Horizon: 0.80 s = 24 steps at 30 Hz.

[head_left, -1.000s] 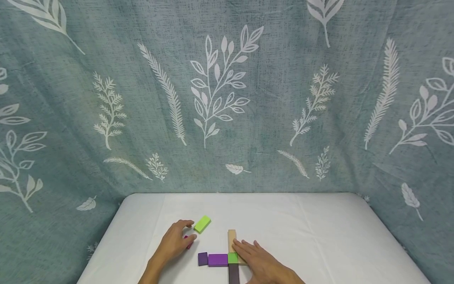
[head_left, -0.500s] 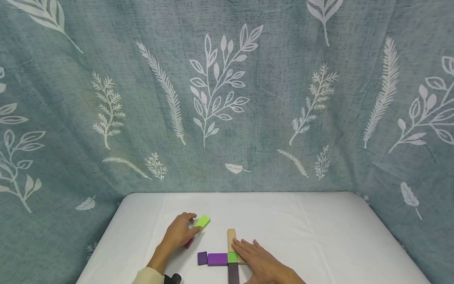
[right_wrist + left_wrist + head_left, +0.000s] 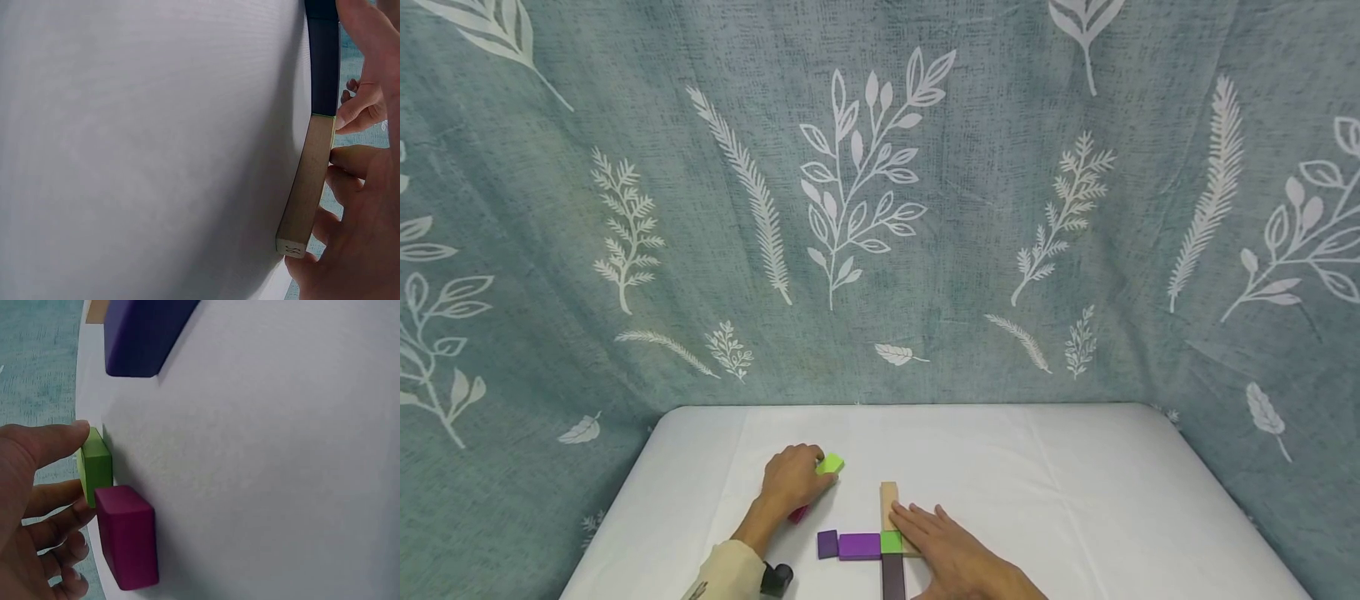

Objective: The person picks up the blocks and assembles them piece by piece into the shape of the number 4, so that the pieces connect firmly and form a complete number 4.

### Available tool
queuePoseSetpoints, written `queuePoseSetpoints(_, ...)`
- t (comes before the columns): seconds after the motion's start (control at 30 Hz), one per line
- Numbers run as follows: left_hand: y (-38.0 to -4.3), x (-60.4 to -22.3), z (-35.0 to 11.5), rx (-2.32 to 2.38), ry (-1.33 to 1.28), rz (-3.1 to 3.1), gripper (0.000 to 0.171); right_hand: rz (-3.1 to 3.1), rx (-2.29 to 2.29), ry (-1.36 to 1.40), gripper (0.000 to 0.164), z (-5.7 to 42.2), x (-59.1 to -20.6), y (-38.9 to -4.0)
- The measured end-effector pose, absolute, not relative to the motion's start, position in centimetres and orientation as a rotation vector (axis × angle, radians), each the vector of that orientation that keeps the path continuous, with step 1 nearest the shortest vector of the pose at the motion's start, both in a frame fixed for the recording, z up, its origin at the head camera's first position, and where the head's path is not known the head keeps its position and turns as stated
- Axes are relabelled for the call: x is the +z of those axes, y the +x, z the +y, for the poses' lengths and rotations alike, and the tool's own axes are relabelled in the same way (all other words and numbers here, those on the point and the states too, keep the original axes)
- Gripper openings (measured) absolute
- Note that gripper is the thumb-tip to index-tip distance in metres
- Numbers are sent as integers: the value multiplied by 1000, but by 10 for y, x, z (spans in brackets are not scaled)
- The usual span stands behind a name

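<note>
My left hand (image 3: 795, 482) pinches a lime green block (image 3: 832, 463) on the white table; in the left wrist view, the thumb is at one edge and fingers are at the other. Just below that hand lies a magenta block (image 3: 128, 537). My right hand (image 3: 955, 554) lies with straight fingers over part of a cross of blocks. The cross has a green square (image 3: 891, 542) in the middle, a wooden block (image 3: 889, 502) behind it, a purple block (image 3: 859, 547) to the left and a dark block (image 3: 893, 579) in front. Another wooden block (image 3: 306, 187) is partly under the right hand.
A dark purple cube (image 3: 827, 544) sits at the left end of the purple block. The white table (image 3: 1045, 467) runs back to a teal curtain (image 3: 970, 350) with white leaf prints. A black device (image 3: 777, 579) is at the left wrist.
My left hand has moved forward and right from above the magenta block to the lime green block and now pinches it. My right hand has stayed in place.
</note>
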<state>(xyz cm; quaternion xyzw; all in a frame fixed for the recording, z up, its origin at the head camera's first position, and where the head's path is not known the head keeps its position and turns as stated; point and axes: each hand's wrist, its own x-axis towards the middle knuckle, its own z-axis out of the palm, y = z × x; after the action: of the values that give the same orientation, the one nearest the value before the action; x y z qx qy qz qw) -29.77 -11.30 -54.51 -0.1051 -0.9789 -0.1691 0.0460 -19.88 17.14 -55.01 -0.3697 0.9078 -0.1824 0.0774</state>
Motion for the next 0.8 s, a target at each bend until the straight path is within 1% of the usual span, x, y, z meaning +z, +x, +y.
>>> queuePoseSetpoints(0.3, -303, -550, -109, -492, -311, -2974, 39, 2704, -565, -1054, 117, 170, -548, -199)
queuePoseSetpoints(0.47, -303, -551, -108, -529, -265, -2967, 35, 2718, -559, -1070, 117, 170, -550, -199)
queuePoseSetpoints(0.8, -299, -546, -108, -599, -219, -2982, 30, 2721, -563, -1058, 120, 170, -550, -199)
